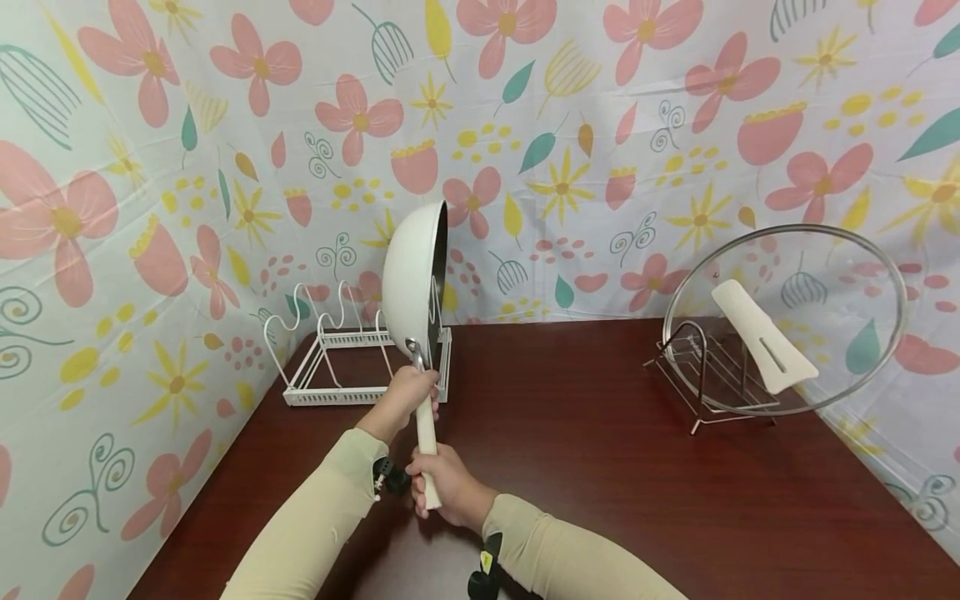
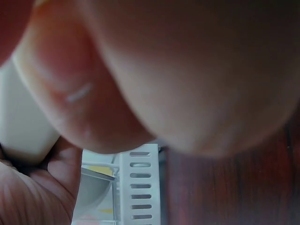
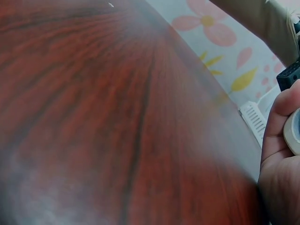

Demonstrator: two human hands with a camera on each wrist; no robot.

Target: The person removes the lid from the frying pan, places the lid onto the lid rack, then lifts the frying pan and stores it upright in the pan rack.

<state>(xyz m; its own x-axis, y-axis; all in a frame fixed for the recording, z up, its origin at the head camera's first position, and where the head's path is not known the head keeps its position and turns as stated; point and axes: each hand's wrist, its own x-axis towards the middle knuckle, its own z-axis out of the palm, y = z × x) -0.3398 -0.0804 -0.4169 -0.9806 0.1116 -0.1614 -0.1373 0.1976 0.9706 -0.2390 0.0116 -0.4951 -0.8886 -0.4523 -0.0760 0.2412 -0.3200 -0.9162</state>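
Observation:
A cream frying pan (image 1: pixel 408 275) stands on its edge at the right end of the white rack (image 1: pixel 330 398), its dark inside facing right. My left hand (image 1: pixel 408 396) grips the handle close to the pan body. Lower down, my right hand (image 1: pixel 450 483) holds the handle (image 1: pixel 426 429) near its end. In the left wrist view, blurred fingers (image 2: pixel 93 122) fill the top and the slotted rack side (image 2: pixel 140 187) shows below. The handle's round end (image 3: pixel 294 131) sits in my right hand (image 3: pixel 281 173) in the right wrist view.
On the right, a glass lid (image 1: pixel 847 325) with a cream handle (image 1: pixel 765 337) leans in a metal wire stand (image 1: pixel 701 392). Both stand on the dark red wooden table (image 1: pixel 570 417). A flower-patterned cloth (image 1: pixel 570 167) hangs behind and along the left side.

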